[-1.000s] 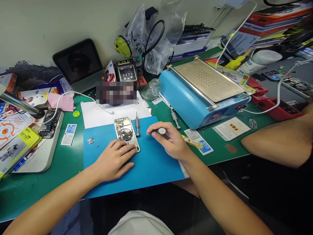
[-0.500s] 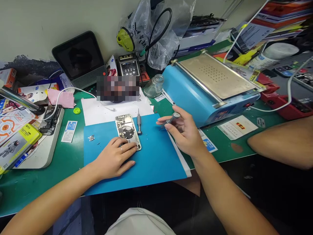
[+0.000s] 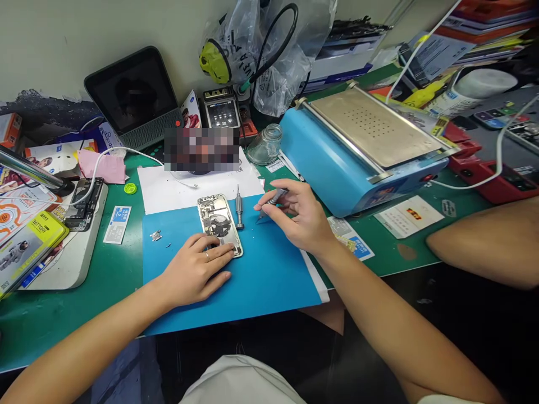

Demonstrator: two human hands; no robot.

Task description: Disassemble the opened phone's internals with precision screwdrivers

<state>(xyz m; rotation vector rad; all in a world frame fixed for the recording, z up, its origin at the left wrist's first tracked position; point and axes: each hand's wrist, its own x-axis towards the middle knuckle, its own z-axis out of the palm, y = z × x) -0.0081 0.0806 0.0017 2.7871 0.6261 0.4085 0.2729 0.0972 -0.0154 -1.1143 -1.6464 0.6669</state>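
Observation:
An opened phone [image 3: 219, 225] with its inner parts bare lies on a blue mat [image 3: 273, 269]. My left hand [image 3: 200, 266] lies flat over its lower end, fingers stretched across the frame. In my right hand [image 3: 301, 216] a grey screwdriver [image 3: 275, 197] is pinched, tilted, its tip pointing down near the mat to the right of the phone. A second screwdriver [image 3: 240, 210] lies on the mat close to the phone's right edge. Small metal parts [image 3: 155, 235] rest on the mat to the left of the phone.
Behind the mat are white paper [image 3: 164, 191] and a glass jar [image 3: 267, 145]. A blue heating machine [image 3: 332, 174] stands at right, near another person's arm [image 3: 484, 241]. A tilted screen [image 3: 132, 95], a white cable and boxes [image 3: 33, 247] crowd the left.
My right hand has moved left with the screwdriver, which now leans over with its tip nearer the phone. My left hand stays on the phone.

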